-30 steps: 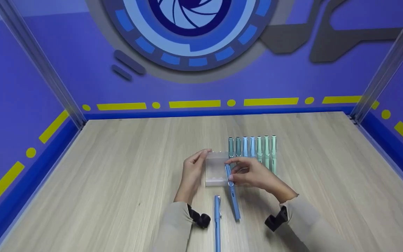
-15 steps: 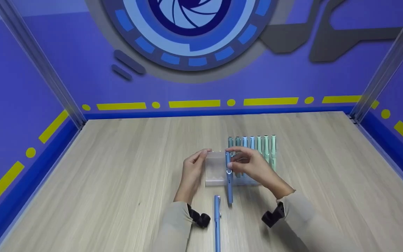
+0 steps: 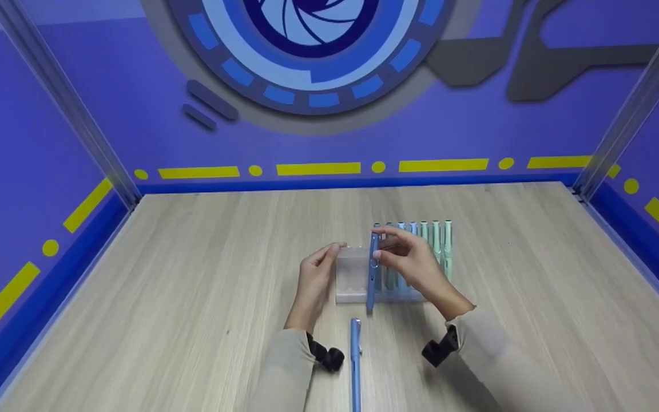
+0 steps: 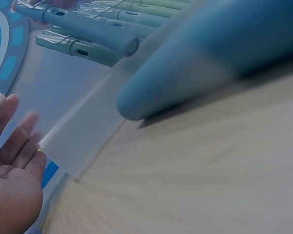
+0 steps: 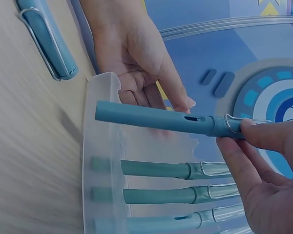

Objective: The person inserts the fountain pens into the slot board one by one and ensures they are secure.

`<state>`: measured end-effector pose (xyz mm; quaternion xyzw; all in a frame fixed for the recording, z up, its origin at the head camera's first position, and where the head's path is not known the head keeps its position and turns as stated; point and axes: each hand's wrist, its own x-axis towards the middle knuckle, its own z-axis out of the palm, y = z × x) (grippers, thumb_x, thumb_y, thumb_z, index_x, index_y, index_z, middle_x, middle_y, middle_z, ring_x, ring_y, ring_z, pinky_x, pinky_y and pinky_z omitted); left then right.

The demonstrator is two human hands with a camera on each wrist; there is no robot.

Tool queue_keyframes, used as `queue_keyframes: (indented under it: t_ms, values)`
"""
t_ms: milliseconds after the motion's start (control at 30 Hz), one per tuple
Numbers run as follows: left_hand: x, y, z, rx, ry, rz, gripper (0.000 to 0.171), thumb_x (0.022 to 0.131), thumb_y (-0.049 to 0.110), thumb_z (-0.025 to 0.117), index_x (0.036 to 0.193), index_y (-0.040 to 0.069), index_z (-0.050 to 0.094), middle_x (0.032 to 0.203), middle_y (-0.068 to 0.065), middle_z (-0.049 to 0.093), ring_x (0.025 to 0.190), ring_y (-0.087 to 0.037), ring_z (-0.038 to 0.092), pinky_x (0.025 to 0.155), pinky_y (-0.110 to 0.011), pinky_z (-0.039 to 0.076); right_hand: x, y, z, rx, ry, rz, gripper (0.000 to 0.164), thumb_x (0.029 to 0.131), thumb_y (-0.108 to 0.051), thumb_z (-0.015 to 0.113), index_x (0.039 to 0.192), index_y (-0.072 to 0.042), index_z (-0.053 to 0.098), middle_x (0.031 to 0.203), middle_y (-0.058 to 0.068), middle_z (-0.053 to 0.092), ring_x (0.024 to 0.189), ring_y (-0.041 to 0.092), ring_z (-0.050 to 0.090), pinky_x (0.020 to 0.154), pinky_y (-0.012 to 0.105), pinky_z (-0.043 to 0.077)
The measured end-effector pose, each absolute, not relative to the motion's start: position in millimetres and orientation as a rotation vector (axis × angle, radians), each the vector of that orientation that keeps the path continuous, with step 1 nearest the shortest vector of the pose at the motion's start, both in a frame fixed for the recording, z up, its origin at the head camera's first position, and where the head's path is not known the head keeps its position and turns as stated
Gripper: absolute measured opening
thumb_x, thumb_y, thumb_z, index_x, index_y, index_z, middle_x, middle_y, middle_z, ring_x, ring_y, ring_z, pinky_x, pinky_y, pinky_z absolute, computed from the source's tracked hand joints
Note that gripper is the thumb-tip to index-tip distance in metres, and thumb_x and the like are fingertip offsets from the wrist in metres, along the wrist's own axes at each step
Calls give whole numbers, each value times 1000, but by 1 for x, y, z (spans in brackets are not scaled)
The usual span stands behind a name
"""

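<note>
My right hand (image 3: 416, 264) pinches a blue fountain pen (image 5: 156, 118) by its clipped cap, between thumb and fingers. That pen hangs over the left part of a translucent pen case (image 3: 352, 276), its barrel pointing towards me and apart from the case floor in the right wrist view. At the case's left edge, my left hand (image 3: 311, 286) holds it, thumb in front and fingers behind the clear wall. Inside lie dark green pens (image 5: 156, 168), blue pens and light green pens (image 3: 448, 246) side by side, partly hidden by my right hand.
Another blue pen (image 3: 355, 360) lies on the wooden table (image 3: 203, 297) in front of the case, between my forearms. Blue-purple panels (image 3: 318, 149) with yellow marks stand behind and at both sides of the table.
My right hand has moved the blue pen away from me, up over the case, and its barrel has swung from slanting to nearly straight. My left hand and the case have stayed put.
</note>
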<state>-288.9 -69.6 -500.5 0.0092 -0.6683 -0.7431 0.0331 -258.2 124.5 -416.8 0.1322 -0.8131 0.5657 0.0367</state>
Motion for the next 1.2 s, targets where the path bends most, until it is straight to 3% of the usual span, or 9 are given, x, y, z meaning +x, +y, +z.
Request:
queue_keyframes:
  t_ms: [1200]
  values:
    - [-271, -72, -473, 36, -2088, -2331, 31, 99, 27, 55, 118, 6, 67, 126, -7, 65, 130, -22, 51, 114, -34, 38, -262, 115, -421, 308, -2347, 1731, 38, 87, -1, 68, 122, -13, 65, 101, 11, 69, 96, 23, 67, 83, 23, 58]
